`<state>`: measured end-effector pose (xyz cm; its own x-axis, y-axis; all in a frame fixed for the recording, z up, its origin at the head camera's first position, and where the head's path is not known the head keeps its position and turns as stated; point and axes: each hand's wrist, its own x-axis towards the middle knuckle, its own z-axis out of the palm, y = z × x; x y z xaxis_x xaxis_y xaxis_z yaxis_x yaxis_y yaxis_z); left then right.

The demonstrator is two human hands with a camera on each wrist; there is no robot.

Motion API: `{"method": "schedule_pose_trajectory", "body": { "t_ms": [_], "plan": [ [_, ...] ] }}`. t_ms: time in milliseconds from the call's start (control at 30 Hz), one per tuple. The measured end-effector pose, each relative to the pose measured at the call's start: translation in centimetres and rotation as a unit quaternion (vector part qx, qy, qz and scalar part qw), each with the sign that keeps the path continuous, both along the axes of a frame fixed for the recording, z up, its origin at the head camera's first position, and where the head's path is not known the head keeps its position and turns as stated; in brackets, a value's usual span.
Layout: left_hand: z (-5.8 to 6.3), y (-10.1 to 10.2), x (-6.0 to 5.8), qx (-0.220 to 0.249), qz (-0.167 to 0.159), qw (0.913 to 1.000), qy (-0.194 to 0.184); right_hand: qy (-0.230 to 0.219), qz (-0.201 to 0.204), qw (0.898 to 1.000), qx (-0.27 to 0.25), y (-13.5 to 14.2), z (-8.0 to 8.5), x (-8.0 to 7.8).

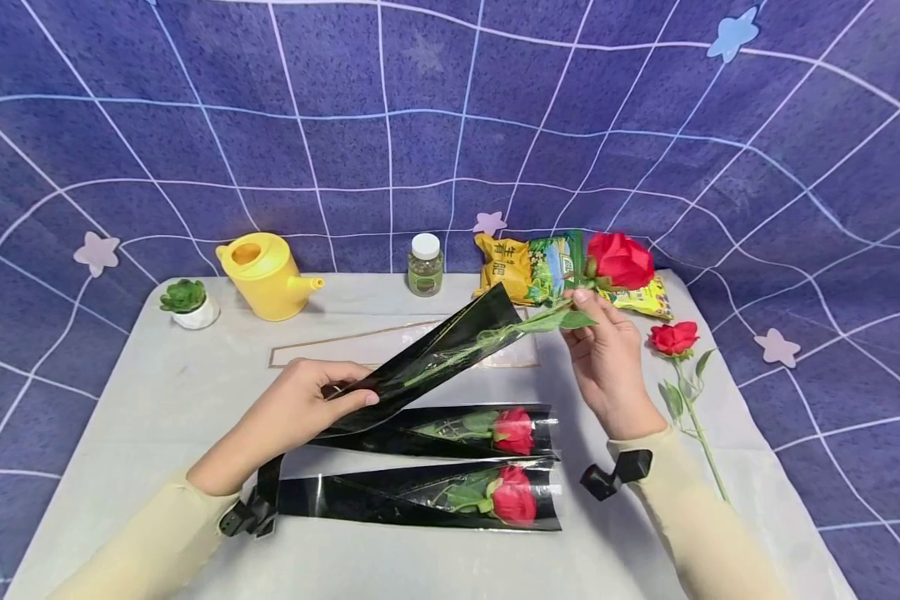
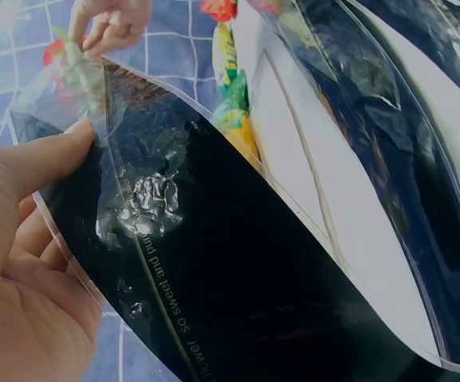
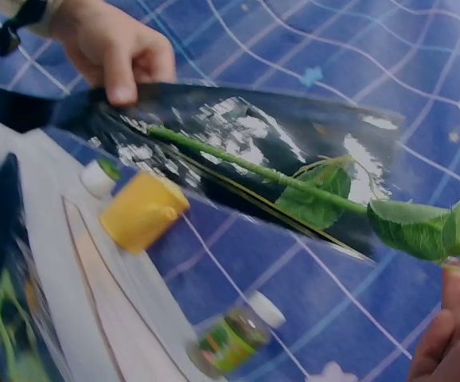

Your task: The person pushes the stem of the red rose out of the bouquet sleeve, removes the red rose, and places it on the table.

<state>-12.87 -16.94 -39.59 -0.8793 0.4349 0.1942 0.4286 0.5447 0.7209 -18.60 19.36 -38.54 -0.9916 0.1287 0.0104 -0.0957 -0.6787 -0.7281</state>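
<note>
My left hand (image 1: 311, 396) pinches the narrow lower part of a black flower sleeve (image 1: 450, 346), thumb on top. The sleeve slants up toward the right above the table, its front clear and glossy. My right hand (image 1: 607, 362) pinches the green stem of a red rose (image 1: 621, 260) just below the bloom. In the right wrist view, much of the stem (image 3: 254, 171) and a leaf lie inside the sleeve, while the upper leaves (image 3: 413, 231) stick out past its mouth. Printed lettering runs along the sleeve (image 2: 214, 239) in the left wrist view.
Two sleeved roses (image 1: 513, 432) (image 1: 513, 496) lie below my hands. A loose rose (image 1: 675, 337) lies at right. Along the back stand a potted succulent (image 1: 191, 307), yellow watering can (image 1: 266, 279), capped bottle (image 1: 425, 267) and fertilizer packets (image 1: 502, 262). Behind them lies a flat brown-edged outline (image 1: 307, 354).
</note>
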Motion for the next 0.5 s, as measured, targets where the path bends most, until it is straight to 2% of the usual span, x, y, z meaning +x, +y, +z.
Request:
{"method": "schedule_pose_trajectory", "body": {
  "t_ms": [133,333,500],
  "plan": [
    [-0.1,-0.8,0.2,-0.001,0.002,1.0000,-0.007,0.030,0.007,0.999,-0.021,2.5,0.2,-0.5],
    [0.0,-1.7,0.6,0.006,-0.011,0.9993,-0.036,0.082,0.014,0.996,-0.033,6.7,0.7,-1.0],
    [0.1,-2.0,0.8,-0.006,-0.013,0.9992,-0.036,0.066,0.025,0.997,0.045,10.2,1.0,-0.8]
  ]
}}
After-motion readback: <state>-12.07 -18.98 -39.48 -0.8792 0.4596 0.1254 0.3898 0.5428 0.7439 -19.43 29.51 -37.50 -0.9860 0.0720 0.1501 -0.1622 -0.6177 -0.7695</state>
